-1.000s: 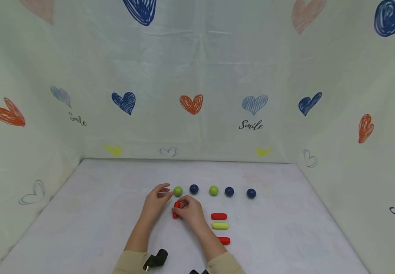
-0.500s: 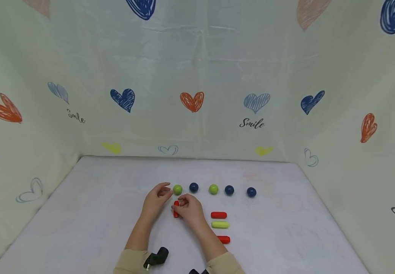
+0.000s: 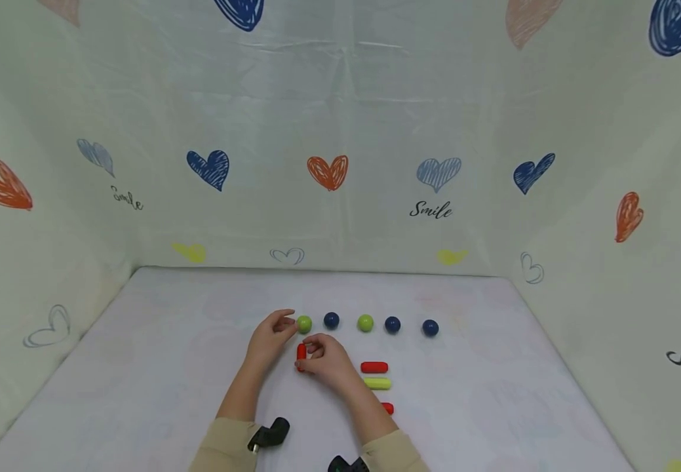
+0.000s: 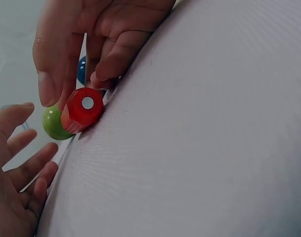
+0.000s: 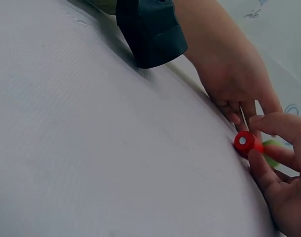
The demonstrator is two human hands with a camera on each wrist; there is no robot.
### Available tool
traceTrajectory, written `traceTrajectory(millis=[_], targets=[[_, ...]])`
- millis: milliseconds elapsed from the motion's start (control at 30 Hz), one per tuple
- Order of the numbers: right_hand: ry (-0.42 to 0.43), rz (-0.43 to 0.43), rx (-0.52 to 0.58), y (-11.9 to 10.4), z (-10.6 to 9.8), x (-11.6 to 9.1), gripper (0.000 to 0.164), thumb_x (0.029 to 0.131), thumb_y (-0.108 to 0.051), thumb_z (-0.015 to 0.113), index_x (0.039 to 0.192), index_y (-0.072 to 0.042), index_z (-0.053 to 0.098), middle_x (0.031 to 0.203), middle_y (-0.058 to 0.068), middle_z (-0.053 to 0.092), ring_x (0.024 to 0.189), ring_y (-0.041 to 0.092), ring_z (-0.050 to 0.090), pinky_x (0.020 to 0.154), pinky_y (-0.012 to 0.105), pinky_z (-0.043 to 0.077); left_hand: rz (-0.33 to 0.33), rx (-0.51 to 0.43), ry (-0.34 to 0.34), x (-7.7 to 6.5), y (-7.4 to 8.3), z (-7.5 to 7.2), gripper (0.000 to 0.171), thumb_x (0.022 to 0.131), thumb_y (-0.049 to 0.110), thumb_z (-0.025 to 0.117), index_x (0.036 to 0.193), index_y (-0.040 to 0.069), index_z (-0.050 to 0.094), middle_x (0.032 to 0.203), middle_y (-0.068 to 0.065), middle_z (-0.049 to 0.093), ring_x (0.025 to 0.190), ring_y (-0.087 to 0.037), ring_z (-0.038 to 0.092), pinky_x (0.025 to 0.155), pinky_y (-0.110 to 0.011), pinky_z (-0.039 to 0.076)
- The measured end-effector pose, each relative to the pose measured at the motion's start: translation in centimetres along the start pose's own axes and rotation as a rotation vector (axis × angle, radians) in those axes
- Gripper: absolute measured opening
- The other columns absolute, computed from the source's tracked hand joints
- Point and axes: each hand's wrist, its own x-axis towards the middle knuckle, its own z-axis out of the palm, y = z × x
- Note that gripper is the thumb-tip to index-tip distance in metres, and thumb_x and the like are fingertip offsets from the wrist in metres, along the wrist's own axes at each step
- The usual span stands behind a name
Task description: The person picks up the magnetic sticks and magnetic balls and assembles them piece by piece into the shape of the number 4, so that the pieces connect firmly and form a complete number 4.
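Note:
Beside the left green ball (image 3: 304, 324), my left hand (image 3: 271, 339) has relaxed fingers spread. Whether a fingertip touches the ball, I cannot tell. My right hand (image 3: 330, 360) pinches a red faceted stick (image 3: 301, 353) that points toward the ball. The stick's near end shows a round pale disc, like a magnetic building rod, in the left wrist view. In the right wrist view the right thumb (image 5: 263, 170) lies against that red stick (image 5: 244, 141), with a finger on its other side. Behind the stick, part of the green ball (image 4: 54, 124) shows.
Rightward along the row are a blue ball (image 3: 331, 320), another green ball (image 3: 366, 322) and two more blue balls. Two red sticks and a yellow-green stick (image 3: 378, 383) lie right of my right hand, the nearest red one (image 3: 388, 408) partly behind the forearm.
The right fingers have shifted slightly on the red stick and more of it shows. The right forearm covers more of the sticks. My left hand stays beside the green ball.

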Motion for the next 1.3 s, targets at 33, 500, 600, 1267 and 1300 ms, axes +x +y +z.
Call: traceTrajectory(millis=[33,500,600,1267,1300], targets=[[-0.012,-0.001,-0.007,0.0,-0.1,0.0,0.038,0.079,-0.015,0.080,0.113,-0.007,0.064,0.090,0.000,0.058,0.074,0.014,0.054,0.064,0.025,0.049,-0.004,0.002,-0.002,0.1,0.0,0.0,0.042,0.090,0.024,0.070,0.129,0.010,0.061,0.112,-0.008,0.067,0.102,-0.025,0.058,0.087,-0.044,0.047],[-0.084,-0.029,-0.027,0.1,-0.6,0.3,0.040,0.077,-0.008,0.081,0.113,-0.006,0.065,0.090,0.001,0.060,0.074,0.014,0.055,0.067,0.025,0.048,-0.018,0.006,-0.047,0.9,0.0,0.0,0.039,0.092,0.027,0.068,0.127,0.012,0.063,0.112,-0.009,0.067,0.106,-0.027,0.059,0.092,-0.048,0.045],[-0.080,-0.031,-0.035,0.1,-0.6,0.2,0.039,0.077,-0.009,0.081,0.113,-0.006,0.065,0.089,0.001,0.060,0.074,0.014,0.055,0.067,0.025,0.047,-0.008,0.028,-0.053,1.0,0.0,-0.2,0.035,0.092,0.026,0.068,0.124,0.012,0.066,0.109,-0.009,0.067,0.104,-0.027,0.059,0.090,-0.048,0.045],[-0.071,-0.014,-0.039,-0.1,-0.9,0.1,0.039,0.077,-0.009,0.081,0.113,-0.006,0.065,0.089,0.000,0.058,0.076,0.016,0.053,0.067,0.026,0.047,-0.028,0.077,-0.091,1.3,0.4,0.2,0.028,0.091,0.022,0.069,0.118,0.016,0.070,0.114,-0.009,0.065,0.104,-0.027,0.057,0.090,-0.049,0.045],[-0.071,-0.015,-0.039,-0.1,-0.9,0.1,0.040,0.077,-0.009,0.081,0.113,-0.006,0.065,0.089,0.000,0.058,0.076,0.016,0.053,0.067,0.026,0.047,-0.029,0.075,-0.094,1.3,0.5,0.2,0.028,0.091,0.022,0.069,0.118,0.015,0.070,0.115,-0.009,0.065,0.104,-0.027,0.057,0.090,-0.049,0.045]])
